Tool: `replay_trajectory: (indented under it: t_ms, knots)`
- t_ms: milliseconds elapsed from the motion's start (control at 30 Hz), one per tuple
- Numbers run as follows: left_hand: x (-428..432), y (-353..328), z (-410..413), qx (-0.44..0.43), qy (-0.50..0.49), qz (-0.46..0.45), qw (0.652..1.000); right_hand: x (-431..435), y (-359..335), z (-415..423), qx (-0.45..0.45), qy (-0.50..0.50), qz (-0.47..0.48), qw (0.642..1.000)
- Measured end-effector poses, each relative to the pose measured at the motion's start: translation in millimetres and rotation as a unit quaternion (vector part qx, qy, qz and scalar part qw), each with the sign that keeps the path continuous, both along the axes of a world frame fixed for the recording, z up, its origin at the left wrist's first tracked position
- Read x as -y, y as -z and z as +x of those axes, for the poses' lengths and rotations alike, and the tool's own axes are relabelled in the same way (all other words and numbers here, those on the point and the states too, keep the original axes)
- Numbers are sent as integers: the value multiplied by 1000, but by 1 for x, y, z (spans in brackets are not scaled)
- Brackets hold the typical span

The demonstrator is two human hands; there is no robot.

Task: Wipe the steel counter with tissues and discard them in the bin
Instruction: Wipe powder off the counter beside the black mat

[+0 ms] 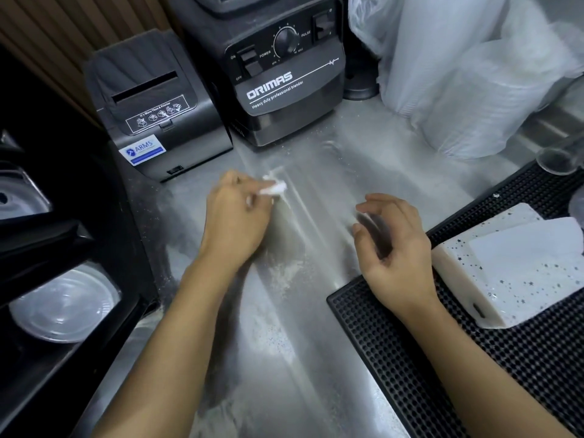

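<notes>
The steel counter (303, 327) runs down the middle of the view, dusted with pale powder and crumbs. My left hand (235, 222) presses a small crumpled white tissue (274, 188) against the counter, just in front of the blender. My right hand (395, 248) hovers over the counter beside the mat's corner, fingers curled and apart, holding nothing. A white tissue pack (518, 273) with small stars lies on the black mat at the right. No bin is in view.
A black receipt printer (151, 112) and a black blender base (284, 74) stand at the back. Bagged stacks of plastic cups (467, 74) fill the back right. A black rubber bar mat (410, 358) covers the right side. Clear lids (63, 305) sit in a black holder at the left.
</notes>
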State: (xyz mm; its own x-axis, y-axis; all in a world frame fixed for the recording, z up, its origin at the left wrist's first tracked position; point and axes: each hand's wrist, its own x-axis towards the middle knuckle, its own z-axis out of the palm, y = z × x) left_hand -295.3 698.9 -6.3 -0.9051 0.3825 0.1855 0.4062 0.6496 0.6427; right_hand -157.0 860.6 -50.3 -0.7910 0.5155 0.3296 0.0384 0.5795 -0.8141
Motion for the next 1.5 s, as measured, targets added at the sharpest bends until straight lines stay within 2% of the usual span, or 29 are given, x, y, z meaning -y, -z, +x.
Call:
replay_trajectory:
  t_ms: [67, 267, 400, 533, 667, 833, 1000, 1100, 1167, 1233, 1400, 1500]
  knots:
    - [-24, 9, -28, -39, -24, 2, 999, 0, 0, 0, -1, -5, -4, 1000]
    - [-107, 17, -58, -131, 73, -13, 989, 0, 2, -2, -8, -3, -2, 1000]
    - [-141, 34, -65, -107, 76, -46, 990, -1, 4, -1, -10, -6, 0, 1000]
    - [-156, 38, -68, -100, 130, -140, 976, -1, 4, -1, 1, -9, 6, 1000]
    - [-153, 29, -63, -117, 69, -143, 980, -2, 3, -1, 2, -6, 19, 1000]
    - [-135, 33, -49, -157, 15, -260, 952, -2, 5, -1, -10, -9, 8, 1000]
    - [-99, 12, -29, -73, -11, -289, 954, -2, 4, -2, -15, -8, 2, 1000]
    - [-61, -4, -36, -23, -69, -221, 973, -1, 3, -1, -19, -9, -9, 1000]
    - [-32, -7, -43, -46, -129, -131, 982, 0, 3, -1, -15, -11, -13, 1000]
    - [-17, 2, -51, -46, -137, -93, 985, 0, 3, -1, -14, -13, -12, 1000]
    - [-22, 38, -56, -35, 15, -41, 998, 0, 3, -1, -12, -12, -11, 1000]
    - [-27, 36, -28, -38, 83, -45, 995, -1, 3, -1, -14, -9, -12, 1000]
